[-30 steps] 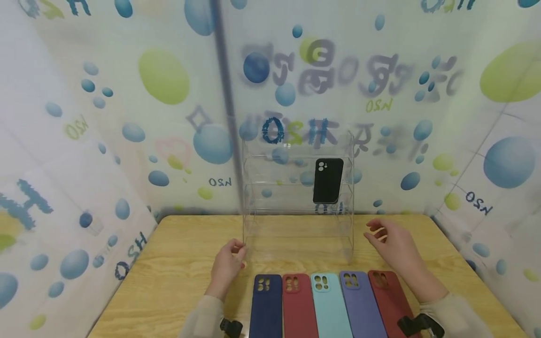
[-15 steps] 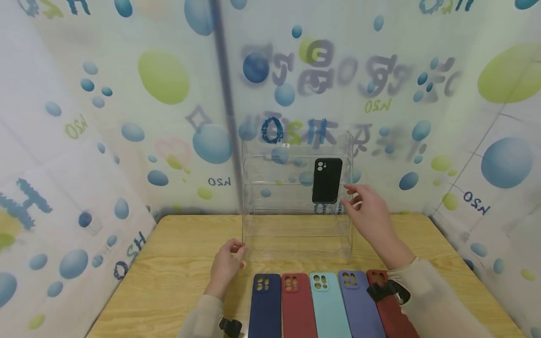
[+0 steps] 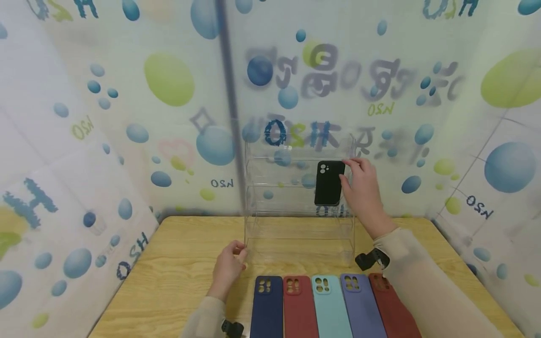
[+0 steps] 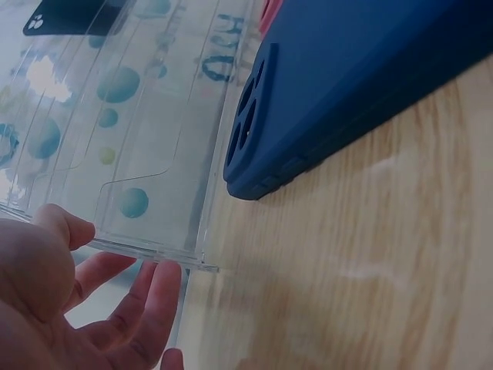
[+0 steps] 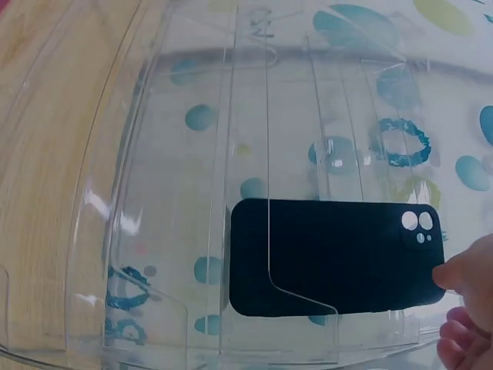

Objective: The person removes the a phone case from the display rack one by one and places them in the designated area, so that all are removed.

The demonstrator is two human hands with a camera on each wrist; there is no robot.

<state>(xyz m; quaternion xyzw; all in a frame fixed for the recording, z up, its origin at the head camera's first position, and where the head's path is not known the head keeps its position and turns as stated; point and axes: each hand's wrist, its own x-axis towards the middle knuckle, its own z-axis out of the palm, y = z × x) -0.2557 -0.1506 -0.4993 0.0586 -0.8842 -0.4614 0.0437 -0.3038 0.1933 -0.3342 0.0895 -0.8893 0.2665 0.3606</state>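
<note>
Standing case: black case [image 3: 329, 183] upright on rack [image 3: 296, 206], upper right tier.
Right hand [image 3: 362, 188]: fingertips pinch case's top right edge.
Left hand [image 3: 228, 265]: grips rack's front left corner.
Table [image 3: 169, 263]: five cases [image 3: 329, 305] flat in row before rack.

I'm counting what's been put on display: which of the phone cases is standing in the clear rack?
The black case, upright on the clear rack, with the right hand at its edge. The other five lie flat on the table.
</note>
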